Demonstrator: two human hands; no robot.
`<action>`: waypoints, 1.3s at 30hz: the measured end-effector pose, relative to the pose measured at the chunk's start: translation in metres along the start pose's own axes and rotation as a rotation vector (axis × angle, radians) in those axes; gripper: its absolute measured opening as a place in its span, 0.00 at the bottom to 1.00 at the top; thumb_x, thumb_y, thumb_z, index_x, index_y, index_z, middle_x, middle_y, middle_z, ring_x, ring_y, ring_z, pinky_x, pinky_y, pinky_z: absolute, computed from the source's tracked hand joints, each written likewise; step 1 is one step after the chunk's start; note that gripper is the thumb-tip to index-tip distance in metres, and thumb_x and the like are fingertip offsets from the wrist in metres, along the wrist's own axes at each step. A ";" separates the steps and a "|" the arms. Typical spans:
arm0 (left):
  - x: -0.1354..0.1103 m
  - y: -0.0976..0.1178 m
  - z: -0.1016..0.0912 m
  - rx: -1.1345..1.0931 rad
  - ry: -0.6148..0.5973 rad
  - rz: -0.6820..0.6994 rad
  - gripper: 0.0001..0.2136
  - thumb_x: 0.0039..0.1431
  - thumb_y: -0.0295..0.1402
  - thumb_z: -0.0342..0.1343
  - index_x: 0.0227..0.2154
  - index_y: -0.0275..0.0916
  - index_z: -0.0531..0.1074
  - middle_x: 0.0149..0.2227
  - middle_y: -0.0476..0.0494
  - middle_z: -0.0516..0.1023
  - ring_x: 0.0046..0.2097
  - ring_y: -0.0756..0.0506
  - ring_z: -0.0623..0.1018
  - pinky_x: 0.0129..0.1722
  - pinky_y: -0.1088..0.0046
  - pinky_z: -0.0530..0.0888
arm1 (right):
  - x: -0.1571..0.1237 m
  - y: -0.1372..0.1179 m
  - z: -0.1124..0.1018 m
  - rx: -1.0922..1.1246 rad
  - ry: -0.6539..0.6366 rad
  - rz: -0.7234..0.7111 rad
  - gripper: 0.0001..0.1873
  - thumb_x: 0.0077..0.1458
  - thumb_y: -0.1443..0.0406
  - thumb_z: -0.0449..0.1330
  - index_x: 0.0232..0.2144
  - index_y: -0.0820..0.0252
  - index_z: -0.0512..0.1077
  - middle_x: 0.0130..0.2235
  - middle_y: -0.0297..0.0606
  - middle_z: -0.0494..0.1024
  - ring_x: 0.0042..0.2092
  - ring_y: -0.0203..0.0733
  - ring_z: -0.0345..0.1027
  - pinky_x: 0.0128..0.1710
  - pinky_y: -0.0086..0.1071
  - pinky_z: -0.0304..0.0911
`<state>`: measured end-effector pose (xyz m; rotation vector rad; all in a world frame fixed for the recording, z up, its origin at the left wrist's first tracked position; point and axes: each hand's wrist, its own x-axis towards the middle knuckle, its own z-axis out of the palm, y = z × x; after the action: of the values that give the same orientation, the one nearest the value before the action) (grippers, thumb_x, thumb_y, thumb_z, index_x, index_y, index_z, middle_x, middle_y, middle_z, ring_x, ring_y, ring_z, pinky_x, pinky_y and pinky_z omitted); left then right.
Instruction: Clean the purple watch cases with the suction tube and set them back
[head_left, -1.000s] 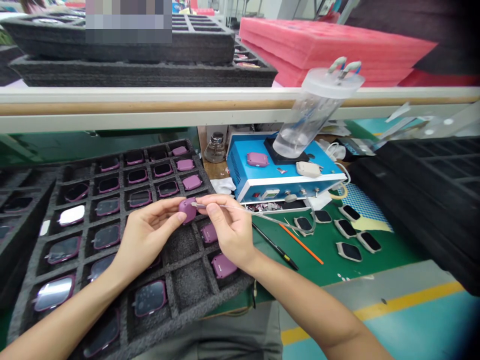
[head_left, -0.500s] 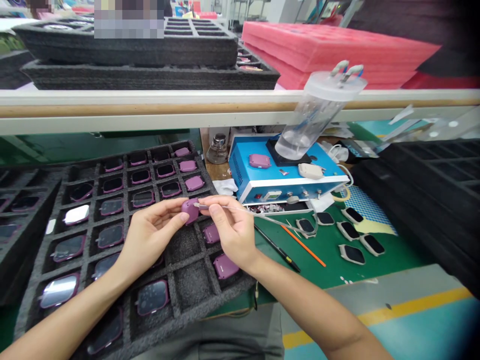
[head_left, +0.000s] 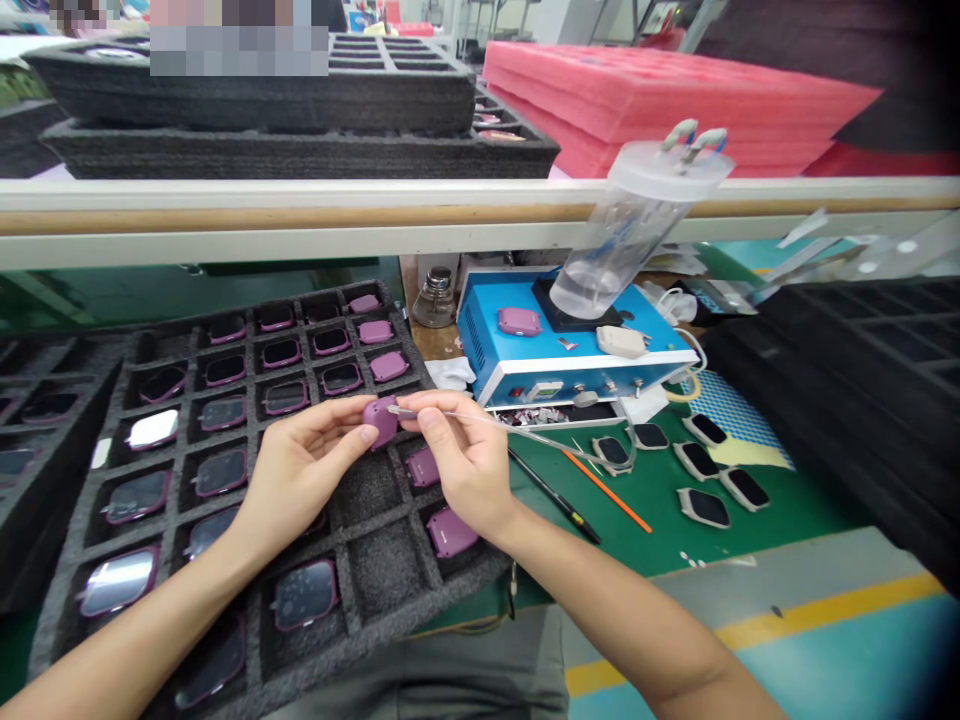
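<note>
Between the fingertips of my left hand (head_left: 304, 465) is a purple smartwatch case (head_left: 382, 425), its back turned toward me. My right hand (head_left: 474, 465) pinches the end of a thin clear tube (head_left: 536, 436); the small tip touches or nearly touches the case, I cannot tell which. Both hands are over a black foam tray (head_left: 386, 570) with square compartments. Purple watches lie in many of these, some with the dark screen up, such as this watch (head_left: 304, 595), others with the purple back up, like this watch case (head_left: 453, 532).
Behind my right hand stands a blue machine (head_left: 487, 345) bearing a clear cylinder (head_left: 637, 225). On the green mat (head_left: 622, 555) lie a black pen (head_left: 555, 495), an orange stick (head_left: 606, 490) and several pale watches (head_left: 705, 508). A shelf edge (head_left: 300, 235) crosses above, carrying pink foam (head_left: 645, 105).
</note>
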<state>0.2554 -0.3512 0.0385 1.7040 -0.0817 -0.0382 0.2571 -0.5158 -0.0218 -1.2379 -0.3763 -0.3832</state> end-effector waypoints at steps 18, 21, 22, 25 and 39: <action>-0.001 0.002 0.001 -0.116 -0.025 -0.003 0.16 0.48 0.33 0.72 0.41 0.36 0.81 0.39 0.46 0.85 0.38 0.55 0.83 0.41 0.92 0.78 | -0.002 -0.002 0.002 -0.024 0.010 0.002 0.08 0.68 0.63 0.58 0.43 0.59 0.76 0.44 0.40 0.79 0.45 0.39 0.76 0.46 0.34 0.76; -0.001 0.001 -0.001 -0.089 -0.025 -0.004 0.17 0.48 0.34 0.72 0.42 0.36 0.81 0.40 0.45 0.84 0.39 0.55 0.84 0.42 0.92 0.78 | -0.001 -0.001 0.002 -0.028 0.008 -0.005 0.08 0.68 0.63 0.58 0.43 0.59 0.76 0.45 0.40 0.80 0.46 0.39 0.76 0.46 0.34 0.76; -0.001 0.001 -0.001 -0.081 -0.025 -0.004 0.17 0.48 0.35 0.72 0.42 0.36 0.80 0.41 0.45 0.84 0.39 0.55 0.84 0.42 0.91 0.78 | -0.002 -0.002 0.002 -0.031 0.007 -0.006 0.08 0.68 0.64 0.58 0.43 0.59 0.76 0.44 0.40 0.80 0.46 0.39 0.76 0.46 0.34 0.76; -0.001 0.000 -0.002 -0.069 -0.024 -0.009 0.18 0.48 0.36 0.72 0.43 0.36 0.80 0.42 0.45 0.84 0.40 0.54 0.84 0.43 0.91 0.78 | -0.002 -0.003 0.002 -0.028 0.006 -0.005 0.07 0.68 0.64 0.58 0.43 0.59 0.76 0.44 0.39 0.80 0.45 0.39 0.76 0.45 0.33 0.76; -0.001 0.000 -0.001 0.004 -0.009 -0.019 0.22 0.47 0.41 0.72 0.44 0.35 0.80 0.43 0.41 0.84 0.42 0.50 0.84 0.48 0.81 0.81 | -0.001 -0.004 0.002 -0.034 0.006 0.006 0.08 0.68 0.63 0.59 0.42 0.60 0.76 0.44 0.41 0.80 0.46 0.40 0.76 0.45 0.35 0.76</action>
<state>0.2544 -0.3500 0.0389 1.7087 -0.0728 -0.0600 0.2545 -0.5145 -0.0183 -1.2703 -0.3626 -0.3894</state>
